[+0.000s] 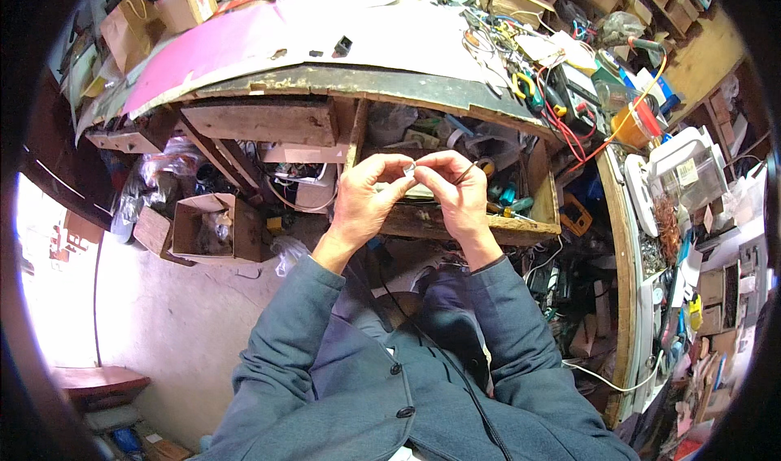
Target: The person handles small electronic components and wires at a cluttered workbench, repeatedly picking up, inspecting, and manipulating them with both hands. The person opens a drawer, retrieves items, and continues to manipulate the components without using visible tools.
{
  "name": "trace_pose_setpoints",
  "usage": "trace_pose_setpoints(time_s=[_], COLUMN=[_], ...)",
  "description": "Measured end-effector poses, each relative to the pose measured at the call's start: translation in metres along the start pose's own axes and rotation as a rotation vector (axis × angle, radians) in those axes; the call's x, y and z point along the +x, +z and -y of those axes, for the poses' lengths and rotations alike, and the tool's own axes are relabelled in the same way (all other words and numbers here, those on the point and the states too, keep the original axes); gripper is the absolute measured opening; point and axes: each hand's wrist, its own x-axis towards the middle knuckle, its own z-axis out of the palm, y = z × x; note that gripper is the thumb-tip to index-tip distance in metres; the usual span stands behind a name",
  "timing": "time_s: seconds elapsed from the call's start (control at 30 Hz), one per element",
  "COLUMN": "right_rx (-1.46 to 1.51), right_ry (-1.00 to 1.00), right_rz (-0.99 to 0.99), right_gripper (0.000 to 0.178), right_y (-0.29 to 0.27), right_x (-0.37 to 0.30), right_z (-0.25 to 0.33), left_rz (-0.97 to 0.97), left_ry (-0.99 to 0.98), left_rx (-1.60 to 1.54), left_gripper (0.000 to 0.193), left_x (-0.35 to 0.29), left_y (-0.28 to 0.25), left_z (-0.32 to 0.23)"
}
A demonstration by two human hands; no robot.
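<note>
My left hand (368, 194) and my right hand (457, 191) meet in front of me, above an open wooden drawer (521, 231). Between the fingertips of both is a small, shiny whitish piece (409, 170), too small to name. The left thumb and forefinger pinch it from one side. The right hand's thumb and forefinger close in on it from the other, and its far side is hidden by the fingers. Beneath the hands, the drawer holds clear plastic bags, a roll of tape (486, 166) and teal-handled tools (508, 194).
Behind the drawer runs a workbench with a white and pink sheet (268, 34) and a small black part (342, 46). Tools, red test leads (561, 127) and an orange jar (634, 126) crowd its right end. A cardboard box (215, 229) stands on the floor at left.
</note>
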Motion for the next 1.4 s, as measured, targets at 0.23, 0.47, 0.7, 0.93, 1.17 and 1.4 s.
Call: trace_pose_setpoints(time_s=[0.23, 0.47, 0.7, 0.93, 1.17, 1.4], right_rx=[-0.062, -0.083, -0.046, -0.045, -0.019, 0.009], right_ry=[0.008, 0.053, 0.068, 0.074, 0.065, 0.067], right_rz=[0.001, 0.013, 0.033, 0.054, 0.067, 0.065], right_gripper=[0.011, 0.012, 0.013, 0.015, 0.017, 0.02], right_y=[0.0034, 0.0032, 0.0002, -0.0008, -0.0021, -0.0023], right_x=[-0.0011, -0.0019, -0.0011, -0.0007, -0.0005, -0.0012], right_z=[0.0057, 0.0078, 0.0046, 0.0035, 0.0014, 0.0015], left_rz=[-0.032, -0.029, -0.031, -0.018, -0.001, -0.001], left_ry=[-0.046, -0.084, -0.115, -0.149, -0.157, -0.135], left_rx=[-0.096, -0.168, -0.146, -0.17, -0.169, -0.191], left_gripper=[0.019, 0.019, 0.019, 0.019, 0.021, 0.021], left_x=[-0.0073, -0.0074, -0.0071, -0.0073, -0.0069, -0.0058], left_y=[-0.0025, -0.0044, -0.0056, -0.0075, -0.0083, -0.0082], left_z=[0.0053, 0.0094, 0.0042, 0.0021, 0.0013, 0.0011])
